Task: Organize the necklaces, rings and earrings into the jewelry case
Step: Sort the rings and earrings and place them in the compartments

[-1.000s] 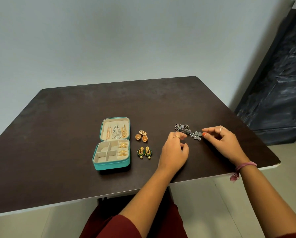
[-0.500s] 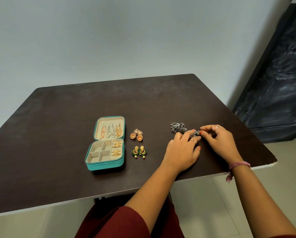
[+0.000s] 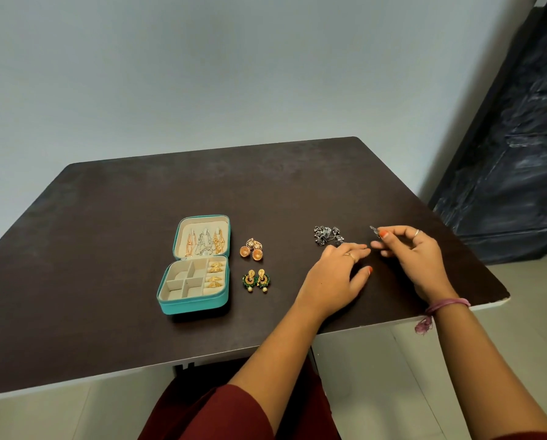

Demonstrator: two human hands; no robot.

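My right hand (image 3: pixel 420 262) pinches a light, snag-prone silver earring (image 3: pixel 374 231) by its edge; my left hand (image 3: pixel 335 277) rests flat, holding nothing.

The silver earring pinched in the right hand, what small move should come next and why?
Probably carry the silver earring left to the open teal jewelry case and lower it into a bare compartment. The right hand already pinches it above the table, and the case's left compartments look bare, while gold rings fill the right column.
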